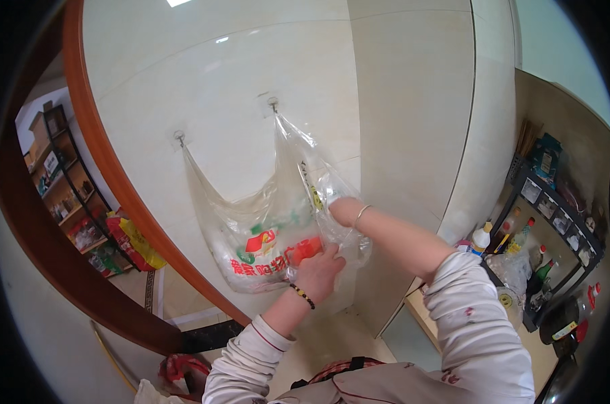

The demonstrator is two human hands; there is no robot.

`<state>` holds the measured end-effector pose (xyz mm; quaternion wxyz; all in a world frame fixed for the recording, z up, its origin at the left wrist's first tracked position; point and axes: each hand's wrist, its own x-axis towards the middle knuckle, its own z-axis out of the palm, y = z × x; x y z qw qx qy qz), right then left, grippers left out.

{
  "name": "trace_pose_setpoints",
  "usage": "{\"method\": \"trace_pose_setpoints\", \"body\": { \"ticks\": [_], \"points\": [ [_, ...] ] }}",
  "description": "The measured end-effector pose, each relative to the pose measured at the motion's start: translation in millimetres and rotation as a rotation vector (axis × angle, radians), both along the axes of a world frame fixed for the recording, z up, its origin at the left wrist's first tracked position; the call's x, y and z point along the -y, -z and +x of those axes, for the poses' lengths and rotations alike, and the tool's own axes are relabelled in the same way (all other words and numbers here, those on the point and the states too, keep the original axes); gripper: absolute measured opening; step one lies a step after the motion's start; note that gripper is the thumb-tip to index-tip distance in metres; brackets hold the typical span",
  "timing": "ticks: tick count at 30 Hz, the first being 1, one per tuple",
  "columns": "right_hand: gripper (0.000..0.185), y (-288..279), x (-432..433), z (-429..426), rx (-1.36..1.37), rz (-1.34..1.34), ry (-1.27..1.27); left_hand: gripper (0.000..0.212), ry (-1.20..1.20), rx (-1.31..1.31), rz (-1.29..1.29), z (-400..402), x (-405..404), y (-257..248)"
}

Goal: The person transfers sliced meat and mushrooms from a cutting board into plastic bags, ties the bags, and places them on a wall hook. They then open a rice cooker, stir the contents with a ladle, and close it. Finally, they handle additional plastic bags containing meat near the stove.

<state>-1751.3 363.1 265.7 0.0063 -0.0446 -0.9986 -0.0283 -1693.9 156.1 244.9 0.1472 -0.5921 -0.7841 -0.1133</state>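
A translucent plastic shopping bag (259,237) with red and green print hangs by its handles from two wall hooks, the left hook (179,136) and the right hook (273,102). A clear plastic bag (355,247) hangs in front of its right side, with dark and yellow printing down one edge. My left hand (319,271), wearing a beaded bracelet, grips the clear plastic low down, beside the red print. Higher up, my right hand (346,211), with a metal bangle on the wrist, reaches into the clear plastic. Its fingertips are hidden there.
A wooden door frame (118,187) stands to the left, with shelving (65,187) beyond it. On the right, a counter (421,313) carries a black rack (562,217) and several bottles, including a green one (541,278). A red bag (183,371) sits low at the left.
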Motion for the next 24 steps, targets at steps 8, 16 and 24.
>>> {"method": "trace_pose_setpoints", "body": {
  "ticks": [8,16,24],
  "points": [
    [0.021,-90.5,-11.5,14.4,-0.182,-0.530,-0.092,0.030,0.040,0.033,0.133,-4.2,3.3,-1.7],
    [0.018,-80.0,-10.0,13.0,-0.376,-0.475,-0.059,0.028,0.032,0.084,0.104,-5.9,5.1,-0.8],
    [0.019,-84.5,-6.3,19.5,-0.666,-0.517,-0.082,0.029,0.008,0.101,0.080,-8.0,7.1,-0.8]
  ]
}}
